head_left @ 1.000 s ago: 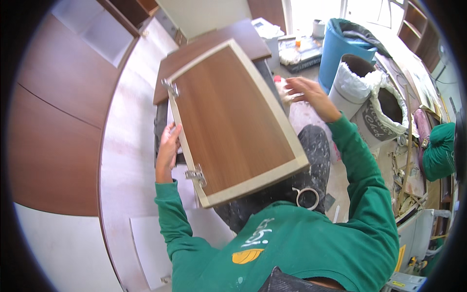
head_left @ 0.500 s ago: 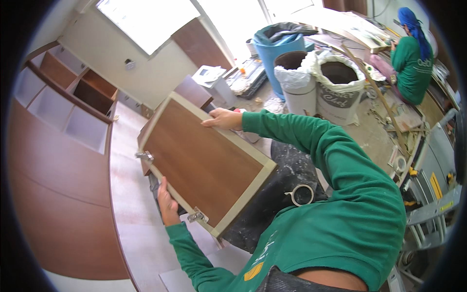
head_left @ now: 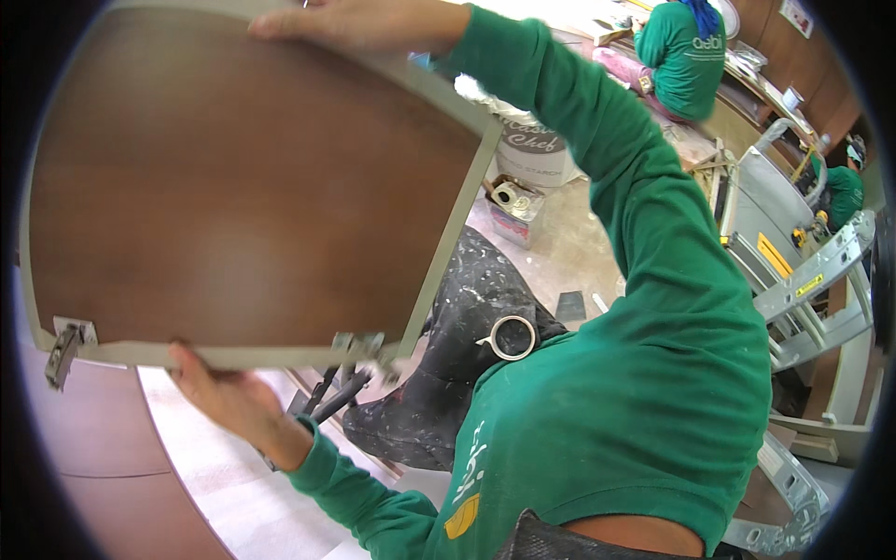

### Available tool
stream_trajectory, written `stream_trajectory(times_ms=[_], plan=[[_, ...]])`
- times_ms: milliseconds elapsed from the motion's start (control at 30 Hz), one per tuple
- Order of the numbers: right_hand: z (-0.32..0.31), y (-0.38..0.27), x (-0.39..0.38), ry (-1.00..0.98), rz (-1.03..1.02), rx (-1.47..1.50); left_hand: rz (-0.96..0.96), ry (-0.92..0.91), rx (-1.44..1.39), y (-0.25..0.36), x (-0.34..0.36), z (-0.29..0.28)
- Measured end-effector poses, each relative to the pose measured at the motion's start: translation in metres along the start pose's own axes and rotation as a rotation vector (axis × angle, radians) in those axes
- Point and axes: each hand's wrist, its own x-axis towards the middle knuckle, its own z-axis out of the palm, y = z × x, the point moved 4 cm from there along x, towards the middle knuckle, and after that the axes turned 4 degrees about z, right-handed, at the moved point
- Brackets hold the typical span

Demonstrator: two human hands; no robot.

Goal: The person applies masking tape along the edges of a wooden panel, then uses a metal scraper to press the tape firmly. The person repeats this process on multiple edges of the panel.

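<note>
A brown cabinet door [head_left: 247, 187] with a pale border is raised up, its face filling the left part of the view, with metal hinges [head_left: 65, 350] along its lower edge. My left hand [head_left: 229, 401] grips that lower edge between the hinges, its thumb on the border. My right hand [head_left: 359, 23] grips the top edge, fingers over the border, partly cut off by the view's rim. A roll of tape [head_left: 511, 338] rests on my paint-spattered dark trousers [head_left: 420, 420] below the door.
A co-worker in green [head_left: 681, 79] sits at the back; another [head_left: 845, 191] is at far right. An aluminium ladder [head_left: 812, 280] stands on my right. A printed bucket [head_left: 532, 159] and small box [head_left: 513, 215] are behind the door. A white board [head_left: 187, 467] lies below left.
The door has been lifted up and turned, its hinged side now at the bottom. My right hand has moved onto its edge and up with it; my head has swung round.
</note>
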Motion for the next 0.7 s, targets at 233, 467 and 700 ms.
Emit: stream_trajectory(times_ms=[233, 467, 700], plan=[[-0.114, 0.105, 0.030, 0.074, 0.174, -0.364, -0.292, -0.136, -0.380, -0.118, -0.047, 0.154], [-0.153, 0.248, -0.019, -0.136, 0.656, -0.625, -0.653, -0.004, -0.533, -0.219, -0.133, 0.254], [-0.159, 0.438, -0.015, -0.424, 0.839, -0.573, -0.865, 0.052, -0.824, -0.332, -0.166, 0.298]])
